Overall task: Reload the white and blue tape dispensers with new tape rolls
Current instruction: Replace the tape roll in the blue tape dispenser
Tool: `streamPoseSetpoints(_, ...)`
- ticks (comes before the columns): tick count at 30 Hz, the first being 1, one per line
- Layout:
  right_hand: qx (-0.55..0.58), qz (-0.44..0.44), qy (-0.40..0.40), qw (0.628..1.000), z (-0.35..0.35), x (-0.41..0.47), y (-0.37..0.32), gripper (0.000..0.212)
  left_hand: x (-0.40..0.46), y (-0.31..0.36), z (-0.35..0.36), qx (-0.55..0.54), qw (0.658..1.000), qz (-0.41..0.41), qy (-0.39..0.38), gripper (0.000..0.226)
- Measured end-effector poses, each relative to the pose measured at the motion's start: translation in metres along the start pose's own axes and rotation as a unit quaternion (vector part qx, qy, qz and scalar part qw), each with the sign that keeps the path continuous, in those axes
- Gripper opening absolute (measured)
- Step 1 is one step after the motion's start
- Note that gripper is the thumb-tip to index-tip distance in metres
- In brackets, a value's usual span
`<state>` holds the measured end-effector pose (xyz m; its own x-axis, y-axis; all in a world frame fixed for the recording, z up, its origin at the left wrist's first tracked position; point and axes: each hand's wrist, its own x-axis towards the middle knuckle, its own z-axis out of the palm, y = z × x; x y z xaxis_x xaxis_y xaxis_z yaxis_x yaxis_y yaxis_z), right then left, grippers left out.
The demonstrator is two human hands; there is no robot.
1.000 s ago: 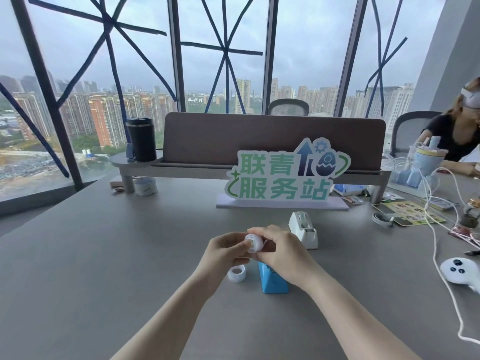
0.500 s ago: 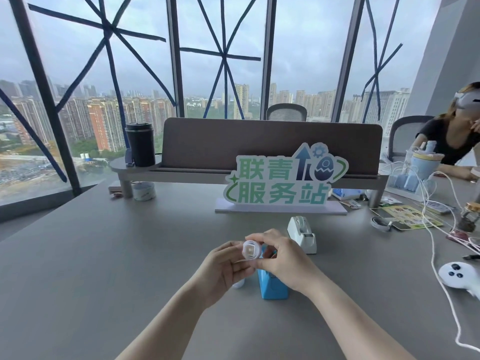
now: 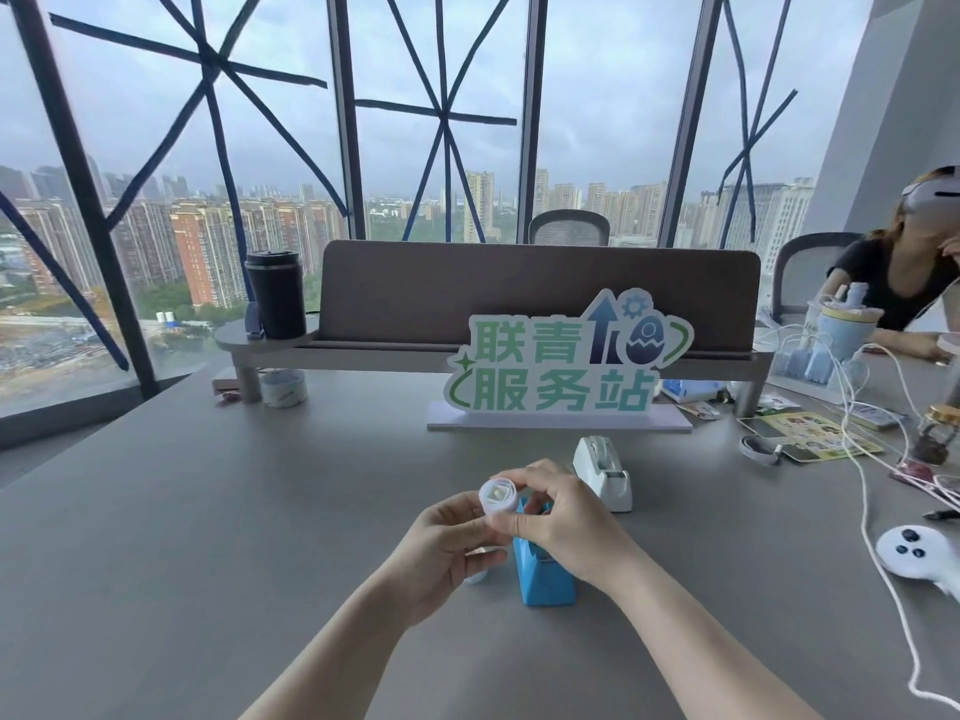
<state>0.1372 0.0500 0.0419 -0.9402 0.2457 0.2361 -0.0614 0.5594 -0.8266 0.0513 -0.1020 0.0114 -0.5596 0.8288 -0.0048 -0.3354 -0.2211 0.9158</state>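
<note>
Both my hands hold a small clear tape roll [image 3: 496, 496] with a white core, raised above the grey table [image 3: 208, 537]. My left hand [image 3: 441, 548] grips it from below and my right hand [image 3: 561, 522] pinches its right rim with thumb and fingers. Right under my hands stands the blue tape dispenser [image 3: 543, 574], partly hidden by my right hand. The white tape dispenser [image 3: 605, 472] stands behind it, to the right. A second small roll [image 3: 475, 576] lies on the table, mostly hidden under my left hand.
A green sign [image 3: 561, 366] on a white base stands behind the dispensers. A shelf riser [image 3: 519, 350] carries a black tumbler [image 3: 277, 293]; a tape roll [image 3: 283, 387] lies beneath it. White cables [image 3: 865, 506] and a white controller [image 3: 917, 556] lie right. A person sits far right.
My hands have turned the roll so its open core faces me, and moved it slightly left. The second roll on the table is now mostly covered by my left hand.
</note>
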Motion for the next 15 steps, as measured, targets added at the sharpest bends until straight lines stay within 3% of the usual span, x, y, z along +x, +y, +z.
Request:
streamPoseSetpoints(3,0.023,0.001,-0.008,1.0,0.0,-0.002,-0.004,0.028,-0.001,-0.001,0.0,0.009,1.0,0.012,0.007,0.034)
streamPoseSetpoints(8,0.088,-0.004,0.0,0.996,0.005,-0.001,-0.006,0.025,0.001,-0.001,-0.001,0.075,0.995,0.052,0.031,0.043)
streamPoseSetpoints(11,0.158,-0.008,0.033,0.987,0.004,-0.001,-0.012,0.026,0.0,-0.002,-0.003,0.127,0.988,0.071,0.045,0.031)
streamPoseSetpoints(13,0.157,-0.015,0.039,0.987,0.003,0.001,-0.014,0.022,0.0,-0.003,-0.008,0.163,0.979,0.08,0.089,0.024)
streamPoseSetpoints(15,0.125,-0.003,0.031,0.992,0.004,0.004,-0.011,0.019,0.0,-0.003,-0.019,0.235,0.951,0.086,0.179,0.018)
